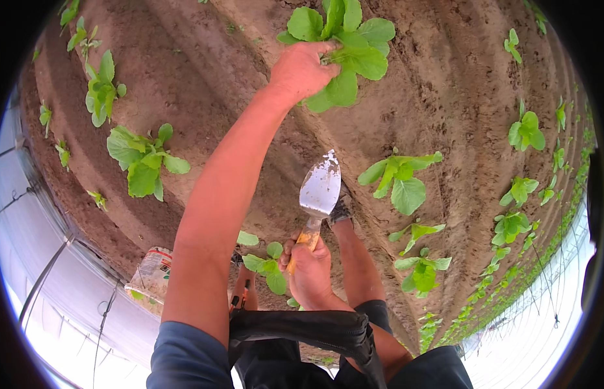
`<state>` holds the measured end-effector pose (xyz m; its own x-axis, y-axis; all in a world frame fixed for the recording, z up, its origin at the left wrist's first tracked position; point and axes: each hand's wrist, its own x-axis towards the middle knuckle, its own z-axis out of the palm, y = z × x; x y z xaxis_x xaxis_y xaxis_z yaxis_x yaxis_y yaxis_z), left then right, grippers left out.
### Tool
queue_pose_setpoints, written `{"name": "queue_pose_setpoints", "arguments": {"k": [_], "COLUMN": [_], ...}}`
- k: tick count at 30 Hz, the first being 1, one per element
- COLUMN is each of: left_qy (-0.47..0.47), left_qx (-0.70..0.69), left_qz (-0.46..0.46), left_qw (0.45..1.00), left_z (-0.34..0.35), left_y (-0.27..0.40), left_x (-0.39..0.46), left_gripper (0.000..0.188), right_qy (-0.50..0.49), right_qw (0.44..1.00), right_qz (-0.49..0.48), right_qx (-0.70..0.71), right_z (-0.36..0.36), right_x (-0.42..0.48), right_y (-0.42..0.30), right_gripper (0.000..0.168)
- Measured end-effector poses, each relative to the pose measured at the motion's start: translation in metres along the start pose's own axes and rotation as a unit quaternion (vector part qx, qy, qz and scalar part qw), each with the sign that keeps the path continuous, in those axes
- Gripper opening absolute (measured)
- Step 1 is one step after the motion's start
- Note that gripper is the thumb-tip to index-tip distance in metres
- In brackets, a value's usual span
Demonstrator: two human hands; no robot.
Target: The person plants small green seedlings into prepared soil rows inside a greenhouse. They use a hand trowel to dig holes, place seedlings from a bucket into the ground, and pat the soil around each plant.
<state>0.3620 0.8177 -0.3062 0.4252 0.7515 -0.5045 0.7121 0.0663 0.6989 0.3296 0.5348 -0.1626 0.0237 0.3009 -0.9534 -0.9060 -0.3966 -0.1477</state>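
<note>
My left hand [307, 70] reaches far forward, its thumb and fingers closed about the inner leaves of a large leafy green seedling [360, 56]. The plant's base is hidden by the hand and leaves, so I cannot tell whether it is rooted. Closer to my body, my right hand [311, 272] grips the worn wooden handle of a hand trowel [321, 187]. The trowel's pointed metal blade carries soil stains and points away from me, above the soil. Just left of that hand grows a small seedling [268, 266].
Leafy plants stand to the left [145, 160] and right [401, 177] on ridged brown soil [224, 121]. A white bucket [151, 272] bearing print is at lower left. My shoe [340, 210] is beside the trowel. Plastic greenhouse sheeting [34, 204] borders the left; more plant rows run along the right.
</note>
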Motion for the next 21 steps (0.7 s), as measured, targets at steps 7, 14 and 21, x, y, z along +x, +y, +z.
{"name": "queue_pose_setpoints", "arguments": {"k": [7, 14, 21], "left_qy": [0.002, 0.009, 0.109], "left_qx": [0.137, 0.268, 0.138], "left_qz": [0.012, 0.106, 0.037], "left_qw": [0.991, 0.957, 0.984], "left_z": [0.002, 0.016, 0.0], "left_y": [0.011, -0.005, 0.0], "left_x": [-0.01, -0.013, -0.001], "left_gripper": [0.057, 0.051, 0.055], "right_qy": [0.008, -0.003, -0.006], "right_qw": [1.0, 1.0, 1.0], "right_qz": [-0.004, -0.009, -0.011], "right_qx": [-0.006, -0.004, -0.011], "right_z": [-0.003, -0.002, -0.003], "right_x": [0.0, 0.0, 0.001], "right_y": [0.0, 0.001, 0.003], "right_gripper": [0.016, 0.013, 0.013]}}
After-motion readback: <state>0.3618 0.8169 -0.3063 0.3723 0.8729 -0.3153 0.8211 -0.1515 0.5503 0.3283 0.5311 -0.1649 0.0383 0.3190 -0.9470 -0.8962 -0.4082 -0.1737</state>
